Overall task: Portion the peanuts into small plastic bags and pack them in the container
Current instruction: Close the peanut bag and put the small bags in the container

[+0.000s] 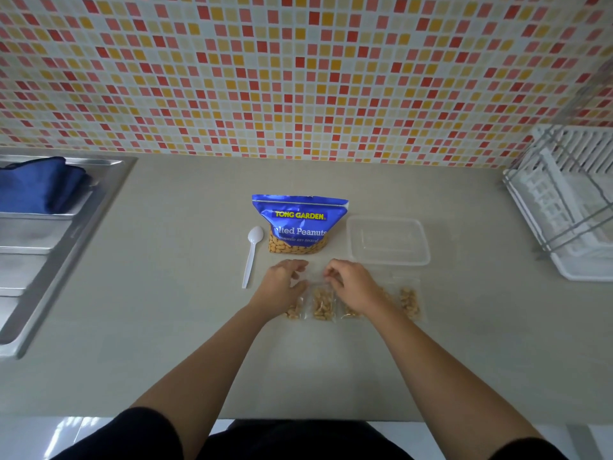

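A blue bag of salted peanuts (299, 224) stands upright at the middle of the counter. A white plastic spoon (252, 255) lies to its left, and an empty clear container (387, 240) sits to its right. Several small plastic bags holding peanuts lie in a row in front of me. My left hand (282, 287) and my right hand (351, 285) pinch the top edge of the middle small bag (323, 303). Another filled small bag (409, 302) lies at the right end of the row. Two more bags are partly hidden under my hands.
A steel sink (49, 247) with a blue cloth (39, 184) in it takes up the left side. A white dish rack (570, 200) stands at the far right. A tiled wall (298, 74) rises behind the counter (182, 327).
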